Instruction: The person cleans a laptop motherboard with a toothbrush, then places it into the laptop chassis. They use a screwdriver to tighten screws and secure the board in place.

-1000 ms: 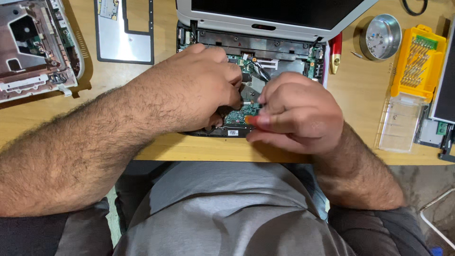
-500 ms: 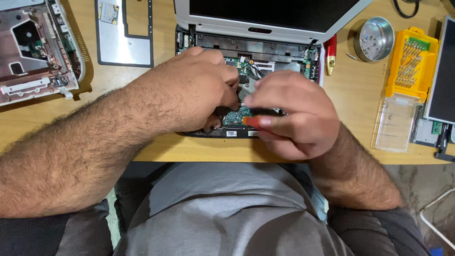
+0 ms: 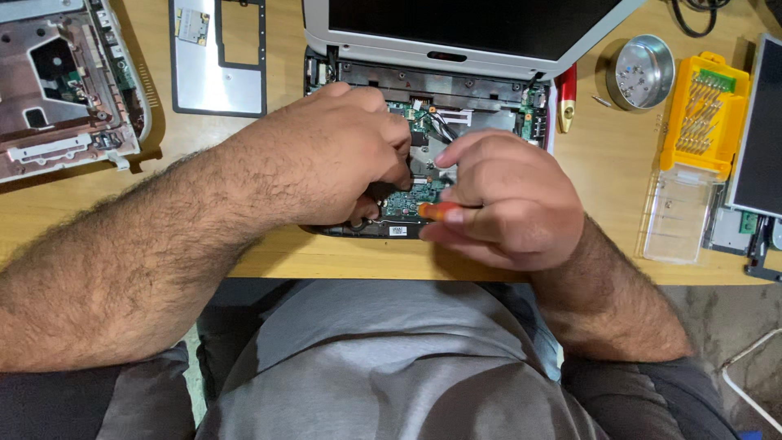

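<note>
An orange-handled screwdriver (image 3: 440, 211) is pinched by the right hand (image 3: 509, 200); the green circuit board (image 3: 411, 195) at the wooden desk's (image 3: 619, 155) near edge is pressed by the curled left hand (image 3: 326, 159), beside a yellow bit case (image 3: 705, 114).

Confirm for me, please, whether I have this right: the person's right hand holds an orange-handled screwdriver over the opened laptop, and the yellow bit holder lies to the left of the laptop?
Not quite: the yellow bit holder lies to the right of the laptop, as the head view shows. The rest stands: the right hand holds the orange-handled screwdriver over the opened laptop.

Yellow bit set (image 3: 705, 114), metal screw dish (image 3: 642, 72), grey cover panel (image 3: 218, 59), spare chassis (image 3: 65, 85)
</note>
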